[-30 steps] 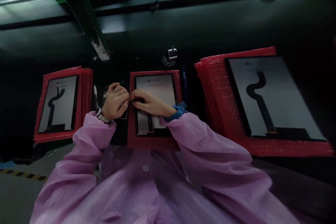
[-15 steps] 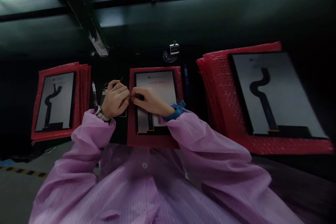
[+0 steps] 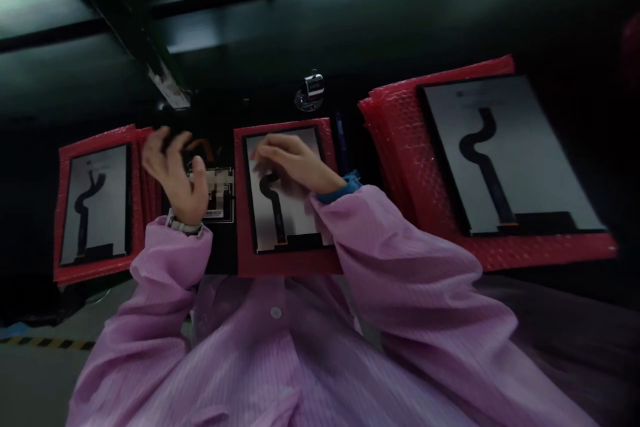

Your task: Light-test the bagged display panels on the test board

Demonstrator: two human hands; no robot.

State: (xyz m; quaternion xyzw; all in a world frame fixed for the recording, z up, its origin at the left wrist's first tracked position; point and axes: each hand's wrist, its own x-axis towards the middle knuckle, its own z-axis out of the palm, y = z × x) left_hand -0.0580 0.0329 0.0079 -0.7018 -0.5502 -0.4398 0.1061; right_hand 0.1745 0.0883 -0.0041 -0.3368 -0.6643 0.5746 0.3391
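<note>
My left hand (image 3: 176, 177) is raised between the left stack and the middle panel, its fingers spread apart and a little blurred. Just beyond it is a thin orange-brown strip (image 3: 204, 145), too blurred to name. My right hand (image 3: 295, 160) is over the upper part of the middle display panel (image 3: 305, 223), fingers curled together with the tips pointing left. What they pinch, if anything, is hidden. A black ribbon cable (image 3: 274, 203) curves up the panel's back and passes beneath that hand. Under the panel lies red bubble wrap (image 3: 290, 265).
At left, another display panel (image 3: 117, 193) rests on stacked red bubble bags (image 3: 63, 213); a larger-looking panel (image 3: 530, 167) tops the right stack (image 3: 395, 127). A small circuit board (image 3: 220, 193), a blue pen (image 3: 341, 140) and a metal tally counter (image 3: 313, 87) lie around the middle panel.
My hands have parted. The left has moved left and upward and opened; the right has moved slightly right and up over the panel, showing more of the ribbon cable. The view has shifted slightly.
</note>
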